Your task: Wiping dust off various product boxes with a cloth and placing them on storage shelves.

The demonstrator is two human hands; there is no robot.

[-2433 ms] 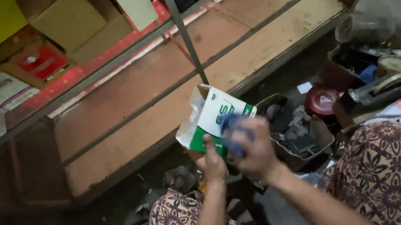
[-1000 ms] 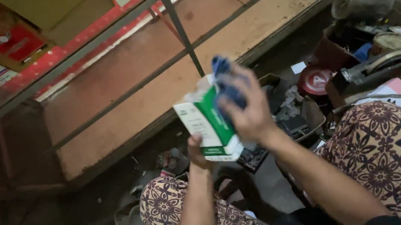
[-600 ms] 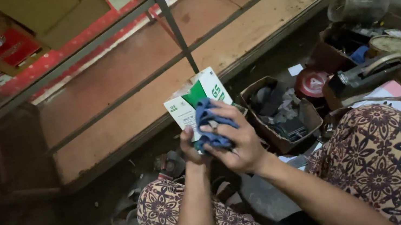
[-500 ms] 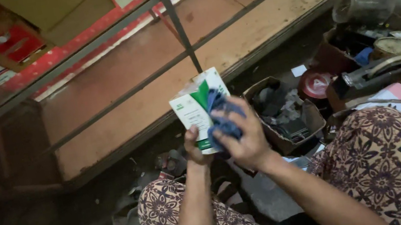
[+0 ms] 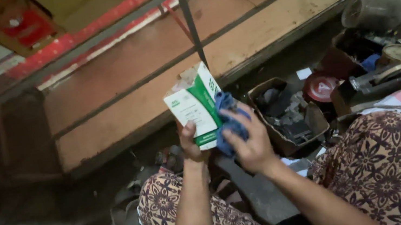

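The white and green carton (image 5: 195, 109) is held upright in front of the knees, above the floor and well clear of the shelf behind it. It is gripped at its lower end by the left hand (image 5: 191, 146), thumb laid across the front face and fingers closed around the back. The right hand (image 5: 251, 144) is clamped on a blue cloth (image 5: 226, 119), which is pressed against the carton's right side. Compared with half a second ago, the cloth is seen lower on that side and the front face is uncovered; the wiping stroke is judged to be moving down the side panel, with the front already passed over. Beyond the hands, an open cardboard box (image 5: 289, 116) of small parts rests on the floor. Farther back, the bare wooden shelf (image 5: 151, 82) is crossed by a metal frame upright (image 5: 187, 16).
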